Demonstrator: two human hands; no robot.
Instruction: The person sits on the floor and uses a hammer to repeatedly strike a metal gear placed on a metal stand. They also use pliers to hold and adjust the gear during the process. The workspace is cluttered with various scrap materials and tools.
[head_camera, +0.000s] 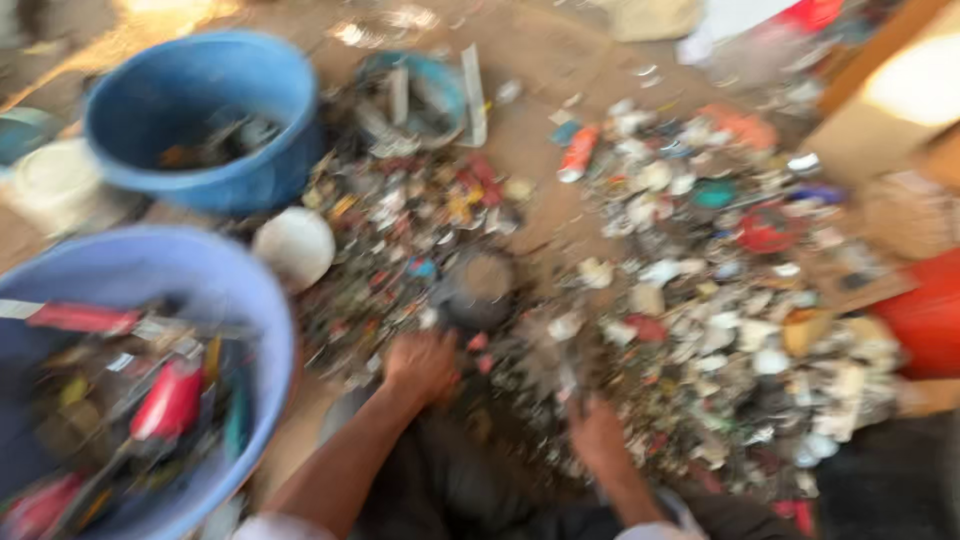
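Motion blur hides all fine detail. Scrap pile (640, 290) covers the dirt floor (540, 60). Left hand (422, 365) rests on the pile's near edge; right hand (597, 432) is beside it. Finger posture of both cannot be determined. Left of the pile: lavender tub (200, 270), cut off, and blue tub (200, 100).

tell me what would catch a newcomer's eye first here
The wide heap of mixed small scrap spread over the ground in the middle and right stands out first, with the person's left hand and right hand pressed into its near edge. Next come the two blue tubs on the left: one at the top, and a nearer one holding red-handled pieces. The picture is blurred, so single pieces are hard to tell.
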